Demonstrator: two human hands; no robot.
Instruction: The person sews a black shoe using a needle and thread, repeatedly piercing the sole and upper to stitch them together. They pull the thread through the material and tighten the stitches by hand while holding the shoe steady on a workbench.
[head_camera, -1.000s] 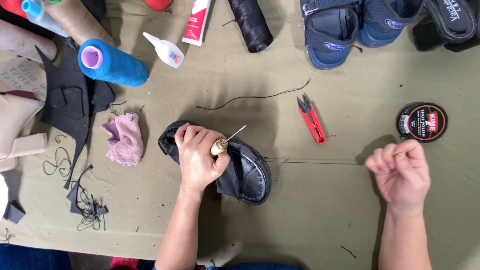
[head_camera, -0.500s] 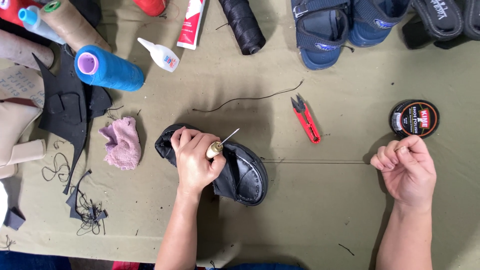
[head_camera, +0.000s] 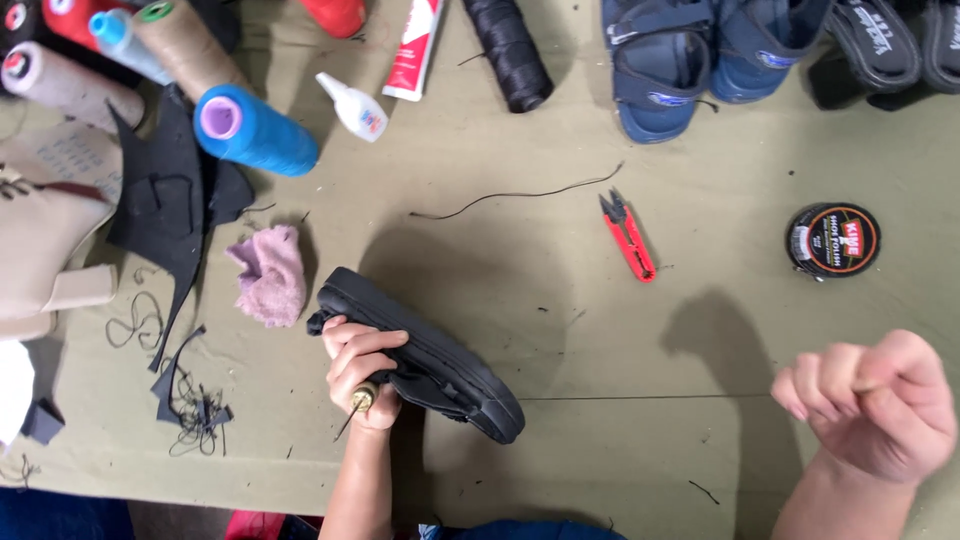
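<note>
A small black sandal (head_camera: 440, 368) lies tilted on its edge on the olive-green table (head_camera: 560, 300). My left hand (head_camera: 362, 372) grips its near side together with a brass-handled awl (head_camera: 358, 400), whose point sticks down and to the left. A thin dark thread (head_camera: 640, 398) runs taut from the sandal's toe to my right hand (head_camera: 872, 405), which is closed in a fist around the thread's end at the lower right.
Red thread snips (head_camera: 628, 236), a loose black thread piece (head_camera: 520, 196) and a round polish tin (head_camera: 832, 240) lie behind. A pink rag (head_camera: 270, 274), black scraps (head_camera: 180, 210), a blue thread cone (head_camera: 254, 130), a glue bottle (head_camera: 352, 106), a black spool (head_camera: 508, 50) and blue sandals (head_camera: 700, 50) sit farther back and left.
The sandal has been turned up onto its edge, and the awl now points down-left instead of up-right. My right hand has pulled the thread farther right and nearer to me.
</note>
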